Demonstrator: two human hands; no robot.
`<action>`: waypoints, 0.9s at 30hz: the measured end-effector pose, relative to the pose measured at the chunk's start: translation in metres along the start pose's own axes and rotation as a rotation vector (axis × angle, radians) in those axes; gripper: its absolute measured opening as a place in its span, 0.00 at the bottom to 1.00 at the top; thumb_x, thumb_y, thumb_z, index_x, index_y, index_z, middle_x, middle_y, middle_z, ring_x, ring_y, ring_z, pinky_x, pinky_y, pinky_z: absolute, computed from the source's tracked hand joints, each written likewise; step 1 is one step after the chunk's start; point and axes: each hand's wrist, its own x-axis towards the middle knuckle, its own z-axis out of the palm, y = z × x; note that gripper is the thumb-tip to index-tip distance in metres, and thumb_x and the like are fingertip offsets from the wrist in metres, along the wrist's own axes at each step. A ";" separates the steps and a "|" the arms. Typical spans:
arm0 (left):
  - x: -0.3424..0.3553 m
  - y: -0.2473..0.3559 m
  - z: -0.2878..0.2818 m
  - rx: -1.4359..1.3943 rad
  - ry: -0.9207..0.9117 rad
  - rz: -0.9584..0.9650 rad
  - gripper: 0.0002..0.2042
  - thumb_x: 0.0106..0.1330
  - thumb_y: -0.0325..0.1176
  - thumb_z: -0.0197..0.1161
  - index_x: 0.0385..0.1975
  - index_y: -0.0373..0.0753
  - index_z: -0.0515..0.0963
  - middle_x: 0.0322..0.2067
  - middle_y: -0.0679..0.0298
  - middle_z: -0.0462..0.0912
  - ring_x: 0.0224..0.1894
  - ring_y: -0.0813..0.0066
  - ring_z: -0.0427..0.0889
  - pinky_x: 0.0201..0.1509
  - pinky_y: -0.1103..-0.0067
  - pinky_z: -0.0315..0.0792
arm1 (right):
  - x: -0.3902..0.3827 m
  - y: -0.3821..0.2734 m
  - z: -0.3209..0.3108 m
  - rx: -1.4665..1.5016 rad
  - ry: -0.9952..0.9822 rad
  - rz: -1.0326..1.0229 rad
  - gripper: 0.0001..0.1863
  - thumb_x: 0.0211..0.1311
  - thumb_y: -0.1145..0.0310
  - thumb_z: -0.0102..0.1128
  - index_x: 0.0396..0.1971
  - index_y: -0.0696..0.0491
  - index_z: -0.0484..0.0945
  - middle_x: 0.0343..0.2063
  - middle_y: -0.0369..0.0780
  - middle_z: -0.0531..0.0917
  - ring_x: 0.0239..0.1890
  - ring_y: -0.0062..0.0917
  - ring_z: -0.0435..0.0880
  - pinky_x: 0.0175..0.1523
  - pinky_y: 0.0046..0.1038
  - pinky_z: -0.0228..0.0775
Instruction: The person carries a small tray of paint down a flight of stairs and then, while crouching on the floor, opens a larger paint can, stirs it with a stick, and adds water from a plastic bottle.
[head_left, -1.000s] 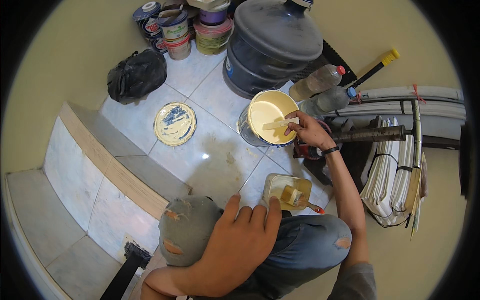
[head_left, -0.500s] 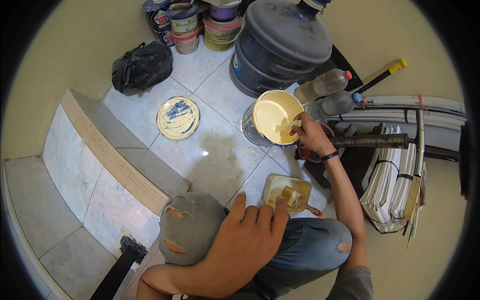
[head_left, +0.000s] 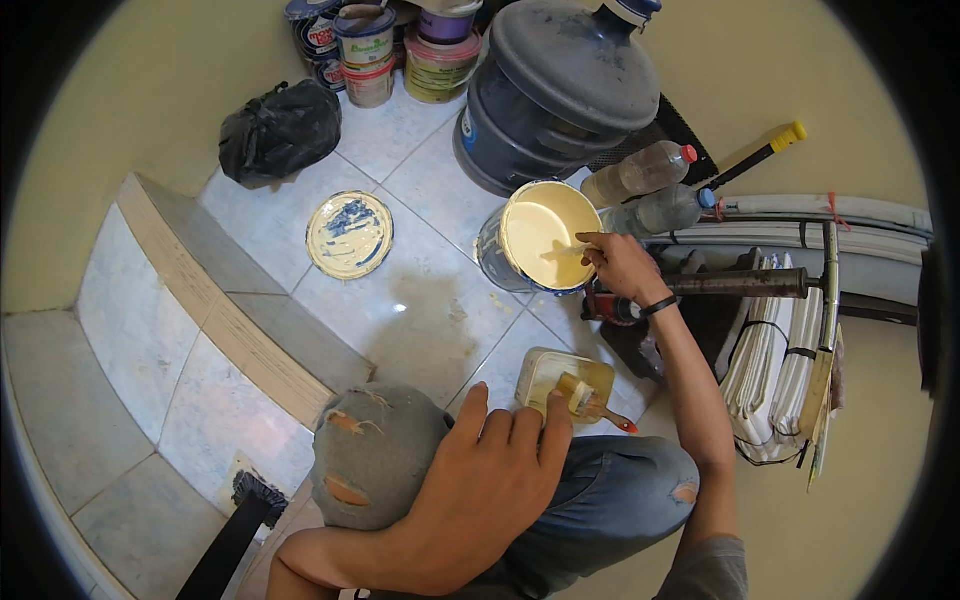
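My right hand (head_left: 625, 270) is at the right rim of an open paint can (head_left: 497, 262). Its fingers are closed on a flat, pale stirring stick (head_left: 568, 250), whose lower end dips into the cream paint (head_left: 540, 222). My left hand (head_left: 492, 480) hangs over my knees, palm down, fingers apart and holding nothing. Just beyond its fingertips sits a small plastic tub (head_left: 537, 368) with yellowish residue. A paintbrush (head_left: 592, 402) lies across the tub, its handle over the edge. Left of the can, the paint-smeared lid (head_left: 350, 236) rests on the tiles.
Behind the can stands a big dark water jug (head_left: 550, 110). Two plastic bottles (head_left: 660, 212) lie to its right, near bundled white strips (head_left: 770, 370). A black bag (head_left: 280, 135) and stacked paint tubs (head_left: 440, 65) are at the back. A tiled step (head_left: 270, 365) rises on the left.
My right hand has tilted the stirring stick within the can and shifted slightly, its index finger now stretched along it. The left hand keeps its pose.
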 end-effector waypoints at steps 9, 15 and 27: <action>-0.004 -0.004 -0.001 0.020 0.004 -0.002 0.24 0.63 0.30 0.59 0.60 0.29 0.75 0.32 0.64 0.78 0.35 0.69 0.81 0.65 0.63 0.70 | 0.007 0.017 -0.002 0.350 -0.180 0.086 0.13 0.73 0.74 0.51 0.47 0.64 0.81 0.34 0.45 0.90 0.40 0.35 0.90 0.51 0.35 0.77; -0.005 -0.006 -0.001 0.007 0.020 -0.012 0.23 0.64 0.30 0.59 0.60 0.29 0.75 0.31 0.65 0.77 0.34 0.71 0.80 0.65 0.64 0.70 | 0.007 0.013 -0.004 0.312 -0.134 0.176 0.14 0.73 0.73 0.52 0.55 0.61 0.73 0.34 0.45 0.90 0.42 0.36 0.89 0.52 0.37 0.77; -0.001 -0.007 -0.010 0.038 0.009 0.010 0.22 0.64 0.30 0.59 0.58 0.30 0.77 0.28 0.67 0.74 0.32 0.72 0.79 0.64 0.65 0.71 | 0.023 -0.004 -0.036 0.408 -0.282 0.052 0.21 0.77 0.75 0.49 0.64 0.50 0.57 0.30 0.42 0.88 0.29 0.26 0.82 0.40 0.32 0.75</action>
